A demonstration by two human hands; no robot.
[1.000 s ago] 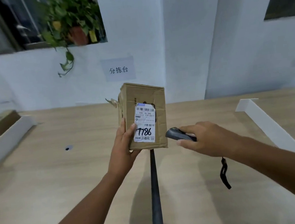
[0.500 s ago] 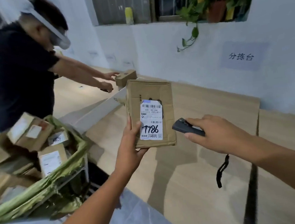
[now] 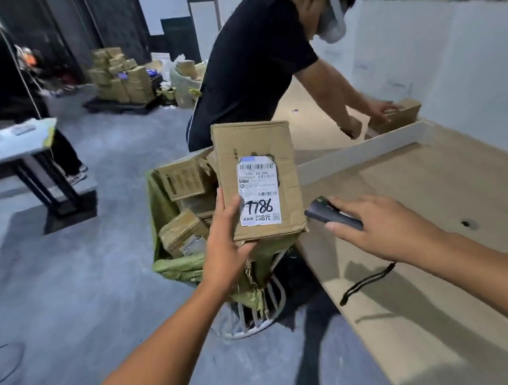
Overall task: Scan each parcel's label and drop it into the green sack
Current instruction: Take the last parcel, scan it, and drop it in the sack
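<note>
**Labelled box held over the sack, scanner alongside**

The person's left hand (image 3: 224, 252) holds a brown corrugated cardboard parcel (image 3: 282, 144) upright in the air. The thumb is pressed on the front face and the fingers are tucked behind and under the lower corner. The thumb tip sits just beside the lower corner of the white printed label (image 3: 258, 190), so the barcodes face out and are uncovered.

The parcel hangs over the mouth of the green woven sack (image 3: 172, 268). The sack is draped in a white wire frame (image 3: 260, 312) on the floor, just off the long edge of the pale wooden surface (image 3: 437, 203). Several other cardboard boxes (image 3: 182, 181) already fill much of it.

The right hand (image 3: 380, 225) is curled round a slim black handheld scanner (image 3: 331, 215), whose nose is near the parcel's lower corner. Its black wrist strap (image 3: 364, 284) dangles below.

One hand carries the box by a corner without strain, so I would judge it light. The card looks stiff, though its edges are scuffed and dented. Its matt skin should not slip. The lower edge, clear of the label, seems the sensible place to grip, and the drop looks short. A box landing on the heaped ones might slide toward the sack's rim.

Farther along the surface, past a white divider strip (image 3: 362, 151), another person in a black shirt (image 3: 257, 62) leans over a box.
</note>
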